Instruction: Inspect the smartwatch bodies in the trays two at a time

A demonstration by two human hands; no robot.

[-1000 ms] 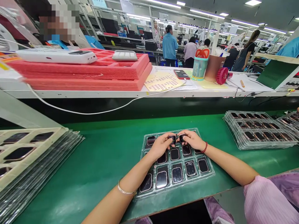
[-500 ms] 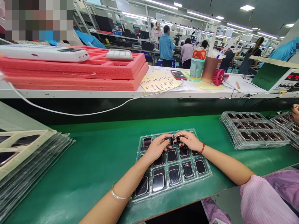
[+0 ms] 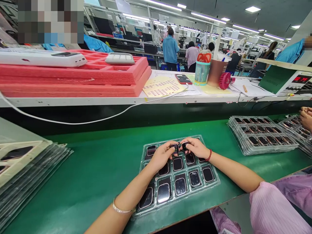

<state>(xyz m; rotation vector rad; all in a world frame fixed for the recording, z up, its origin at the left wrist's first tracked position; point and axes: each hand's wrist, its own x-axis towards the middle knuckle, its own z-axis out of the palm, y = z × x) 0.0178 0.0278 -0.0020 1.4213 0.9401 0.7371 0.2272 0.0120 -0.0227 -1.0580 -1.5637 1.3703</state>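
Observation:
My left hand [image 3: 162,155] pinches a small dark square watch screen [image 3: 174,148] between thumb and fingers. Close beside it, my right hand [image 3: 198,148] is closed on another dark watch screen [image 3: 185,146]. The two pieces are held nearly edge to edge, over the far rows of a clear plastic tray [image 3: 172,182]. Rounded-square watch screens with pale rims, such as a front-row screen [image 3: 180,186], lie in the tray's compartments. My hands and forearms hide part of the tray, and the fingertips cover the edges of the held pieces.
The tray lies on a green mat [image 3: 97,175]. Stacked trays [image 3: 265,135] of screens stand at right, near another person's hand [image 3: 306,117]. More stacked trays [image 3: 36,175] are at left. A white cable [image 3: 97,123] hangs below the shelf [image 3: 170,100], which bears red foam [image 3: 97,78].
The camera view has shifted slightly. Both hands keep their pinch on the two watch screens over the tray, with little visible movement.

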